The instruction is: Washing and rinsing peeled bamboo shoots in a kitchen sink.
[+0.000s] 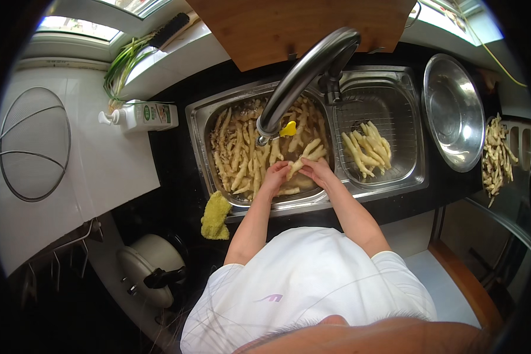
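Note:
Both my left hand (277, 175) and my right hand (316, 171) grip one pale chicken foot (302, 160), its toes pointing up and to the right. They hold it over the left basin (197, 132) of a steel double sink, close to the basin's front right corner. Many more chicken feet (243, 155) lie in cloudy water below and to the left of my hands. In the right basin (409, 163), a small pile of cleaner-looking chicken feet (368, 149) rests on a wire rack (354, 106). The curved faucet (301, 73) arches over the left basin, above and left of the held foot.
A yellow-green cloth (216, 216) hangs at the sink's front left corner. To the right stand a steel bowl (453, 113) and another heap of chicken feet (498, 155). On the left counter are a pump bottle (144, 116), a mesh strainer (35, 141) and green onions (126, 66). A pressure cooker (152, 265) sits lower left.

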`<action>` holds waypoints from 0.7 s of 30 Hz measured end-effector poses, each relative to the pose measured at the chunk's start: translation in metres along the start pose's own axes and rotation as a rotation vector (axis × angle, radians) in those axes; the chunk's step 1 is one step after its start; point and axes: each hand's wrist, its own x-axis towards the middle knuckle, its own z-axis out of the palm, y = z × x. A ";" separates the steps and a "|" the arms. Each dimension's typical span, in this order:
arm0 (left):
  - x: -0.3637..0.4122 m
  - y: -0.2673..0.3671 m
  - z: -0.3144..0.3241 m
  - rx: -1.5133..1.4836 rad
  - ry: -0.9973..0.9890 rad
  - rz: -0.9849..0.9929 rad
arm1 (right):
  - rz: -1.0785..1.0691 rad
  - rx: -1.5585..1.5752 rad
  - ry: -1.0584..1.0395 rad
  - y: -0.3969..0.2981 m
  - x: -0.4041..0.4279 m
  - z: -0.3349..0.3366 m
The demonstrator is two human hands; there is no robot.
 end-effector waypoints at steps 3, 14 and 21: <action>0.006 -0.003 0.007 0.267 0.064 0.142 | 0.009 -0.057 -0.011 -0.003 -0.002 0.001; 0.009 -0.003 0.033 0.174 0.209 0.001 | -0.045 -0.273 -0.021 0.001 -0.002 0.001; 0.020 -0.023 0.010 -0.198 -0.113 0.018 | -0.041 -0.075 0.027 -0.003 -0.010 0.008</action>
